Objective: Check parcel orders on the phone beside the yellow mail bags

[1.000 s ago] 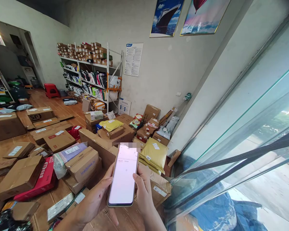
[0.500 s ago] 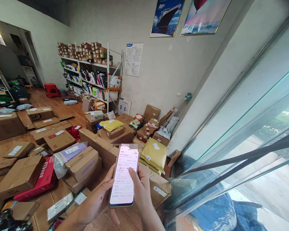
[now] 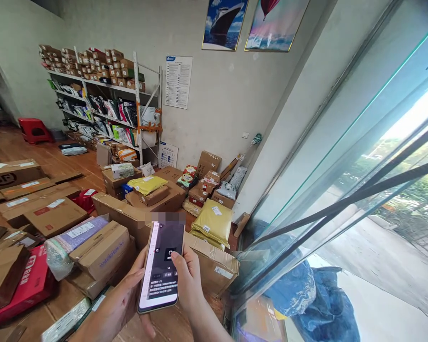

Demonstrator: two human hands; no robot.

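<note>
A smartphone [image 3: 160, 280] is held upright at the lower middle of the head view, its screen facing me. Dark panels with a loading symbol cover most of the screen, with a white strip at its left side. My left hand [image 3: 123, 294] is closed round the phone's left edge and back, thumb along the side. On the other side, my right hand [image 3: 192, 278] grips the right edge, its thumb over the screen. Behind the phone lies a long cardboard box [image 3: 214, 266] with a white label.
Parcels cover the floor at left, including a red box [image 3: 24, 280] and a bubble-wrapped package [image 3: 73, 242]. A yellow parcel [image 3: 212, 218] lies ahead. Loaded shelves [image 3: 103, 85] stand along the wall. At right are a glass door [image 3: 328, 156] and a blue sack [image 3: 296, 285].
The view has turned right, so the room shifts left. The phone's screen has gone from a white text page to a dark loading panel. Both hands still hold the phone.
</note>
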